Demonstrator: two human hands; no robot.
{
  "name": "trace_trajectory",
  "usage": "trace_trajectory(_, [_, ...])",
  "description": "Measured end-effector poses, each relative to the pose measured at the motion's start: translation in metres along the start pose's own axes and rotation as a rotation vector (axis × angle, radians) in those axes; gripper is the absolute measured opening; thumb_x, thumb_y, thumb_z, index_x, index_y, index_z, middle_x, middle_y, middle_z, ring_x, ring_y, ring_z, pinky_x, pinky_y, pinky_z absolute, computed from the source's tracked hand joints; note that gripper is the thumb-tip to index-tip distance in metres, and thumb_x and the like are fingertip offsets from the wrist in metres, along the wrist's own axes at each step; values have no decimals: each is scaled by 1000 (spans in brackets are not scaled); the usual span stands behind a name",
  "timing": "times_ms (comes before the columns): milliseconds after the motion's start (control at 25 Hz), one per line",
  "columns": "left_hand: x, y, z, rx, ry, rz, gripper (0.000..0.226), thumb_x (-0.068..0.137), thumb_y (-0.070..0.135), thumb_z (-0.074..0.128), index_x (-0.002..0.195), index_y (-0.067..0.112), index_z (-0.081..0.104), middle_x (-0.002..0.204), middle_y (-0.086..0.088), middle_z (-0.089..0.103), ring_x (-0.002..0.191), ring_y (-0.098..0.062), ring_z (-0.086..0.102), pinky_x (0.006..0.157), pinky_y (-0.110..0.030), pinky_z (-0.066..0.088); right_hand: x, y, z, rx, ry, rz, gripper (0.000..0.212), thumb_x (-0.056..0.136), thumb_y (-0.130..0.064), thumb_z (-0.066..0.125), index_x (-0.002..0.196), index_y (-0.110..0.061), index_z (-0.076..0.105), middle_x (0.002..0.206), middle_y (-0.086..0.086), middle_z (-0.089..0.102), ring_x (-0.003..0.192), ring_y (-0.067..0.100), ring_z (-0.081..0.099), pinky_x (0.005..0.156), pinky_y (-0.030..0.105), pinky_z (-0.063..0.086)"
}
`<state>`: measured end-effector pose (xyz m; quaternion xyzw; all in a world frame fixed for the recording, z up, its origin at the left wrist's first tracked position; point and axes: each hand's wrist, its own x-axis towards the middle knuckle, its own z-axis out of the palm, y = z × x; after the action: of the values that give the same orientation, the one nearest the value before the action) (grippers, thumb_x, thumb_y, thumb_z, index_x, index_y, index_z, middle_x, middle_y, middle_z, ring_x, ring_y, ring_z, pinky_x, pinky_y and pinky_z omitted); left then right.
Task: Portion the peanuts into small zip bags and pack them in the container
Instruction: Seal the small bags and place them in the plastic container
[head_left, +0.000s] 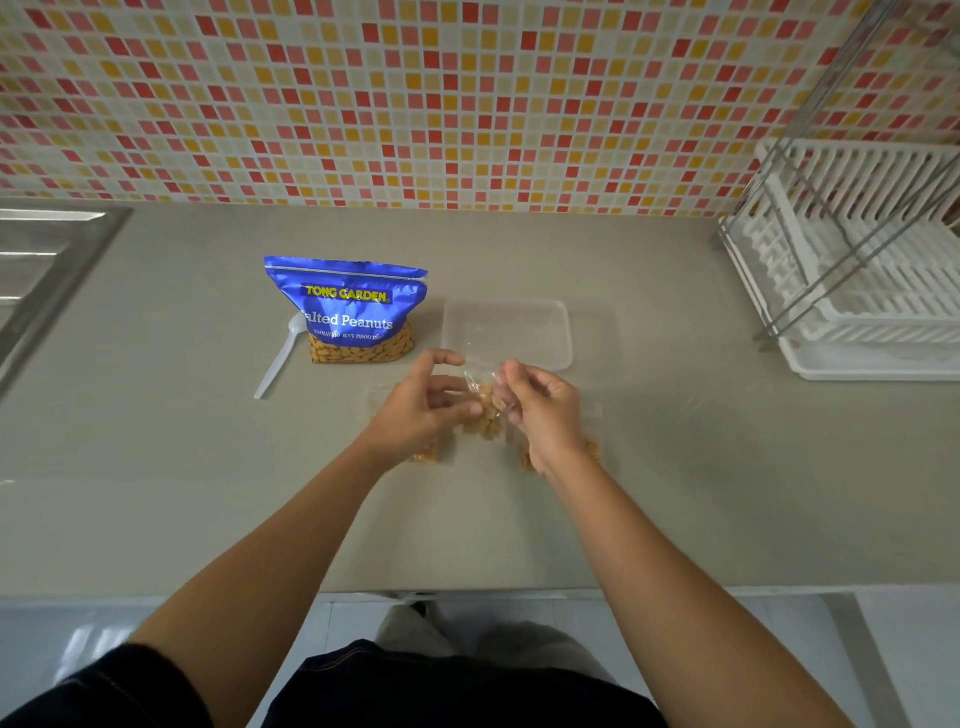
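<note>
Fingers of both hands pinch one small zip bag (485, 408) of peanuts, the left hand (423, 408) and right hand (543, 408) holding it just above the grey counter (208, 493). Two more filled bags (426, 454) lie under the wrists. Behind stand the blue peanut bag (353, 312), a white spoon (278, 358) and the clear container (506, 332). Lots of bare counter lies near the front edge. A sink (47, 270) sits left, a dish rack (857, 260) right.
</note>
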<state>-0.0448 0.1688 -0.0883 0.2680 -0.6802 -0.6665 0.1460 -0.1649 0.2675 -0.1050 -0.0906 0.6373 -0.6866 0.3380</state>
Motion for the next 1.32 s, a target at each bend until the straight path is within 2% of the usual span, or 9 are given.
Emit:
trace_trajectory(120, [-5, -15, 14, 40, 132, -37, 38, 77, 2, 70, 92, 28, 48, 86, -3, 64, 74, -15, 62, 72, -25, 50, 0, 2, -8, -225, -29, -97, 23, 91, -27, 57, 103, -10, 68, 91, 6, 72, 85, 11, 67, 79, 25, 52])
trace_trajectory(280, [-5, -35, 31, 307, 171, -81, 26, 82, 9, 67, 106, 14, 60, 91, -7, 63, 75, -5, 60, 78, -17, 48, -13, 17, -38, -971, -102, -305, 40, 98, -24, 40, 134, -8, 46, 137, 10, 52, 127, 21, 48, 102, 22, 33])
trace_trajectory(360, [-4, -41, 38, 474, 176, -92, 33, 85, 14, 64, 117, 10, 59, 102, -10, 66, 87, -15, 63, 85, -20, 45, -21, 29, -51, -1213, -154, -315, 48, 99, -30, 27, 139, -6, 37, 145, 13, 41, 136, 26, 37, 110, 31, 28])
trace_trajectory(440, [-1, -45, 44, 633, 148, -62, 38, 87, 19, 61, 123, 10, 56, 111, -12, 65, 99, -24, 62, 87, -24, 43, -25, 42, -59, -1323, -173, -331, 59, 94, -35, 19, 133, 2, 43, 140, 20, 45, 131, 34, 42, 107, 43, 35])
trace_trajectory(520, [4, -47, 51, 751, 107, 1, 37, 88, 19, 59, 123, 8, 57, 114, -18, 60, 103, -32, 58, 90, -29, 40, -22, 53, -69, -1376, -179, -319, 59, 89, -32, 23, 122, 5, 54, 130, 22, 54, 121, 39, 51, 96, 53, 43])
trace_trajectory(720, [7, -49, 63, 870, 70, 49, 32, 90, 21, 55, 120, 8, 59, 119, -20, 44, 97, -34, 56, 90, -33, 42, -22, 47, -77, -1459, -187, -347, 63, 88, -34, 17, 127, 4, 50, 138, 20, 48, 129, 37, 43, 104, 52, 33])
trace_trajectory(920, [10, -48, 35, 1005, 159, 223, 34, 81, 20, 60, 105, -4, 64, 100, -27, 62, 82, -44, 62, 77, -46, 53, -19, 36, -55, -1480, -171, -469, 50, 88, -27, 31, 117, 2, 60, 125, 17, 60, 116, 31, 58, 94, 46, 46])
trace_trajectory(1120, [5, -43, -14, 1099, 107, 184, 43, 84, 29, 41, 97, -4, 66, 91, -20, 70, 76, -39, 64, 71, -34, 53, -6, 34, -2, -1410, -313, -485, 45, 89, -24, 35, 114, 4, 61, 118, 19, 64, 108, 32, 62, 91, 41, 49])
trace_trajectory(1320, [8, -44, -35, 1225, 5, 271, 28, 76, 19, 43, 70, 7, 68, 72, -7, 70, 60, -23, 65, 72, -27, 37, 10, 43, 39, -1386, -398, -453, 44, 97, -21, 40, 137, -3, 38, 143, 14, 42, 129, 29, 40, 107, 36, 33])
